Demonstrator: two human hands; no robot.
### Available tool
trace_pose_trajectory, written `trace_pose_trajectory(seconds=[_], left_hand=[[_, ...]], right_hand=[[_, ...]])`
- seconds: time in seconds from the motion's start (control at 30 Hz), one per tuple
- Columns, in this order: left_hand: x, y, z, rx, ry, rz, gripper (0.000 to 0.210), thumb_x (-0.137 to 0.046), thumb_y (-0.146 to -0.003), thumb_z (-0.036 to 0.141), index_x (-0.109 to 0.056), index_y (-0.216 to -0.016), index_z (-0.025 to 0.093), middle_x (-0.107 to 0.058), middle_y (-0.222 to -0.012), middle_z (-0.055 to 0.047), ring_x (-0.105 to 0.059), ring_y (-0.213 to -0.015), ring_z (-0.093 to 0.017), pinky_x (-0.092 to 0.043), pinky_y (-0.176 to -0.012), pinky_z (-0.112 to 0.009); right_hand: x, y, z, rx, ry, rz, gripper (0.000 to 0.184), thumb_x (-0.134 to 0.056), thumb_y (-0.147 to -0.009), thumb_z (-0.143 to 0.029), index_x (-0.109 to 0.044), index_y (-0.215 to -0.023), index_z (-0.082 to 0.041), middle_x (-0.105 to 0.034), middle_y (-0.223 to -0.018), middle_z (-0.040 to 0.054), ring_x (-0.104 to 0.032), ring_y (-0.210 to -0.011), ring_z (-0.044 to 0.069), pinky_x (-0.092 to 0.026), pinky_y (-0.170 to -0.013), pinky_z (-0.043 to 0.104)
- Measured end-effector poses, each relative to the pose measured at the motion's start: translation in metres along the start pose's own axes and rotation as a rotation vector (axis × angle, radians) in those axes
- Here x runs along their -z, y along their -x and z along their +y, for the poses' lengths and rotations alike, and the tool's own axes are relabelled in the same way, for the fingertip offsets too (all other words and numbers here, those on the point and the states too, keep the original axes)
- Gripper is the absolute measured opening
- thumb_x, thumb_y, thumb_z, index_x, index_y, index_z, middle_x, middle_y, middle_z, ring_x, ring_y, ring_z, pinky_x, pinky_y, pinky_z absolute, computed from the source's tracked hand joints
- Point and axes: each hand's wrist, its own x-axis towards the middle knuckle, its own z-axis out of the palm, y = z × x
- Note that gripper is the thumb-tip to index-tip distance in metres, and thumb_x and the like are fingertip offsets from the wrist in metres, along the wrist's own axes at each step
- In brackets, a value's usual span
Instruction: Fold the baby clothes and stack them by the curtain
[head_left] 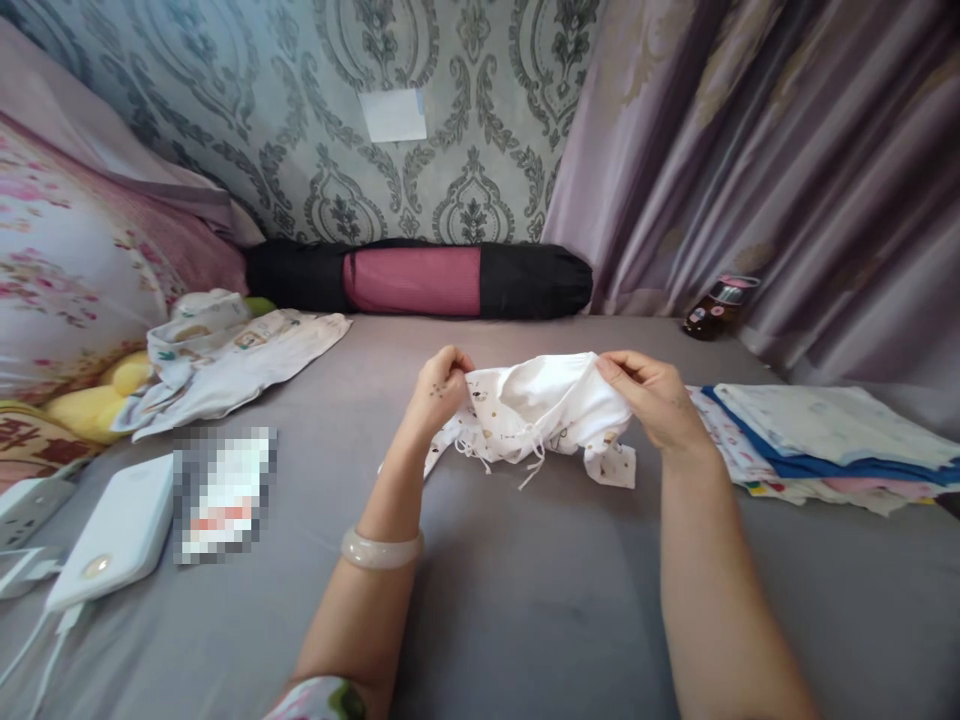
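Between my two hands hangs a small white baby top with a scattered print and tie strings at its front. My left hand pinches its left edge, and my right hand grips the upper right edge between thumb and fingers. The cloth sags between them, with its inner side partly showing. One printed sleeve droops below my right hand; the other hangs beside my left wrist, partly hidden by it. Beneath the top is the grey bed sheet.
Folded clothes lie stacked at the right, a bottle behind them. At the left are loose baby clothes, a white power bank with cables, and a blurred packet. A black and red roll bag lies along the wall.
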Motion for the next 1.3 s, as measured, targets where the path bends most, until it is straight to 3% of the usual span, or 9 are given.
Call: trace_pose_trajectory(seconds=[0.13, 0.3, 0.47, 0.7, 0.87, 1.03, 1.17, 1.3], left_hand=[[-0.005, 0.001, 0.007, -0.001, 0.072, -0.041, 0.023, -0.039, -0.079, 0.018, -0.06, -0.07, 0.019, -0.06, -0.07, 0.0, -0.053, -0.071, -0.015, -0.041, -0.062, -0.025], [0.0, 0.007, 0.013, -0.117, 0.086, -0.169, 0.024, -0.06, -0.081, 0.039, -0.071, -0.09, 0.02, -0.062, -0.086, -0.003, -0.055, -0.078, -0.015, -0.045, -0.068, -0.026], [0.008, 0.009, 0.012, -0.174, 0.09, -0.29, 0.03, -0.07, -0.077, 0.041, -0.072, -0.101, 0.024, -0.058, -0.091, -0.003, -0.051, -0.07, -0.012, -0.043, -0.059, -0.024], [0.021, 0.009, 0.013, -0.251, 0.064, -0.335, 0.025, -0.068, -0.079, 0.038, -0.074, -0.099, 0.024, -0.056, -0.086, -0.003, -0.054, -0.074, -0.013, -0.045, -0.065, -0.025], [0.033, 0.021, 0.02, -0.242, 0.029, -0.29, 0.023, -0.07, -0.076, 0.039, -0.075, -0.09, 0.022, -0.057, -0.082, -0.002, -0.055, -0.071, -0.012, -0.046, -0.063, -0.024], [0.052, 0.034, 0.033, -0.254, 0.008, -0.146, 0.021, -0.069, -0.077, 0.04, -0.075, -0.078, 0.02, -0.058, -0.074, -0.002, -0.056, -0.07, -0.013, -0.046, -0.064, -0.025], [0.07, 0.041, 0.05, -0.264, 0.066, -0.056, 0.025, -0.068, -0.077, 0.043, -0.073, -0.077, 0.018, -0.062, -0.075, -0.003, -0.057, -0.073, -0.013, -0.045, -0.064, -0.025], [0.091, 0.04, 0.074, -0.235, 0.098, -0.054, 0.029, -0.07, -0.074, 0.044, -0.073, -0.078, 0.016, -0.065, -0.072, -0.004, -0.056, -0.065, -0.012, -0.043, -0.057, -0.024]], right_hand=[[0.003, -0.003, 0.009, -0.032, -0.018, 0.03, 0.032, -0.074, -0.071, -0.049, -0.073, -0.086, -0.021, -0.071, -0.081, 0.0013, -0.06, -0.069, 0.014, -0.047, -0.061, 0.024], [0.006, -0.006, 0.017, -0.067, -0.014, 0.047, 0.035, -0.074, -0.069, -0.052, -0.072, -0.086, -0.022, -0.071, -0.081, 0.0013, -0.061, -0.067, 0.015, -0.047, -0.06, 0.026], [0.006, -0.006, 0.018, -0.082, 0.014, 0.046, 0.039, -0.073, -0.068, -0.056, -0.072, -0.086, -0.021, -0.072, -0.081, 0.0021, -0.062, -0.067, 0.017, -0.048, -0.058, 0.027], [0.001, -0.002, 0.009, -0.084, -0.009, 0.031, 0.04, -0.075, -0.066, -0.055, -0.072, -0.084, -0.02, -0.071, -0.078, 0.0014, -0.061, -0.064, 0.015, -0.046, -0.057, 0.025], [-0.004, 0.007, -0.007, -0.027, -0.003, -0.028, 0.043, -0.073, -0.066, -0.057, -0.071, -0.085, -0.019, -0.071, -0.079, 0.0021, -0.06, -0.065, 0.015, -0.045, -0.057, 0.025], [-0.005, 0.019, -0.031, 0.018, 0.021, -0.106, 0.043, -0.073, -0.066, -0.057, -0.07, -0.085, -0.019, -0.07, -0.078, 0.0022, -0.059, -0.063, 0.015, -0.044, -0.055, 0.025], [0.0, 0.026, -0.052, 0.035, 0.023, -0.193, 0.041, -0.074, -0.066, -0.056, -0.071, -0.085, -0.02, -0.07, -0.076, 0.001, -0.058, -0.061, 0.013, -0.045, -0.055, 0.025], [0.007, 0.029, -0.082, 0.018, 0.073, -0.307, 0.041, -0.076, -0.065, -0.056, -0.072, -0.084, -0.021, -0.071, -0.076, 0.002, -0.06, -0.062, 0.014, -0.047, -0.055, 0.026]])
